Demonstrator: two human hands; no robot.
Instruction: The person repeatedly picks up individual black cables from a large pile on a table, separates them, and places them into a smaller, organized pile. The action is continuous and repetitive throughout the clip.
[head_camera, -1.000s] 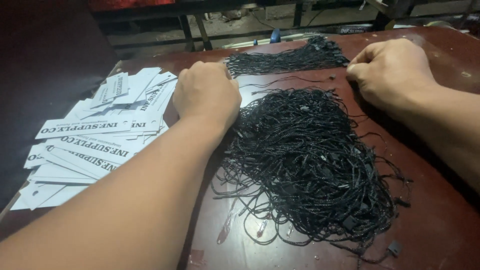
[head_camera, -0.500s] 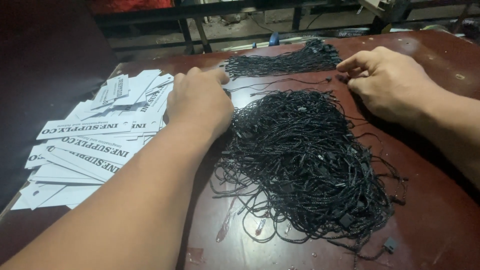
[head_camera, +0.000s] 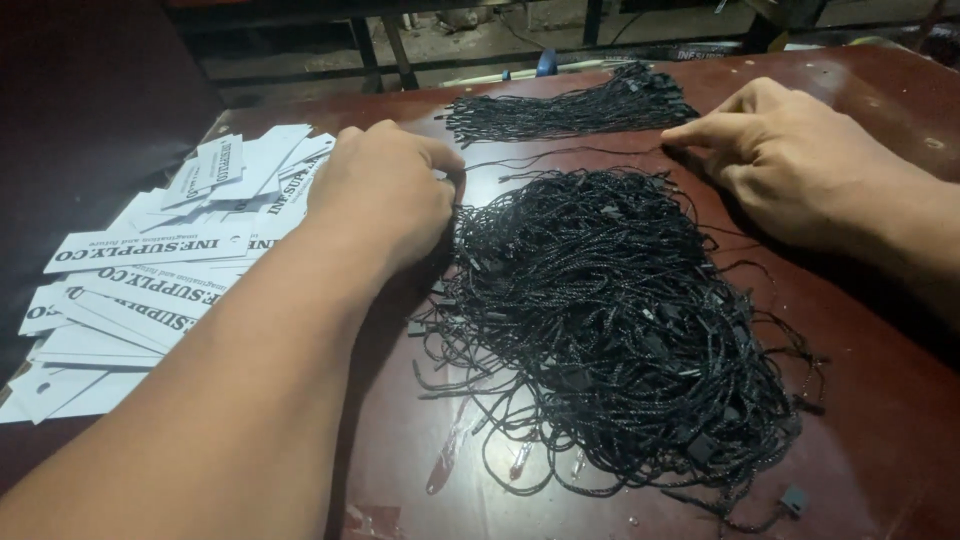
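The left hand (head_camera: 385, 195) rests knuckles-up near the middle of the table (head_camera: 900, 420), fingers curled under at the left margin of the loose pile of black cords (head_camera: 610, 330). Whether it pinches a cord cannot be told; the fingertips are hidden.

The right hand (head_camera: 800, 160) lies toward the far right corner of the table, forefinger extended and pressing the surface just beside the near end of the bundled cords (head_camera: 575, 105). It holds nothing visible; the remaining fingers are loosely bent.

Head view, layout:
- Loose pile of black cords: tangled, spread from the table centre toward the near edge, each cord ending in a small plastic clasp.
- Bundled cords: straightened and aligned, along the far edge.
- White card tags (head_camera: 150, 270): fanned in a heap along the left edge, punched holes visible, no cord attached to any.

Judged progress: a minor share of the cords is sorted into the bundle; the larger share remains tangled.
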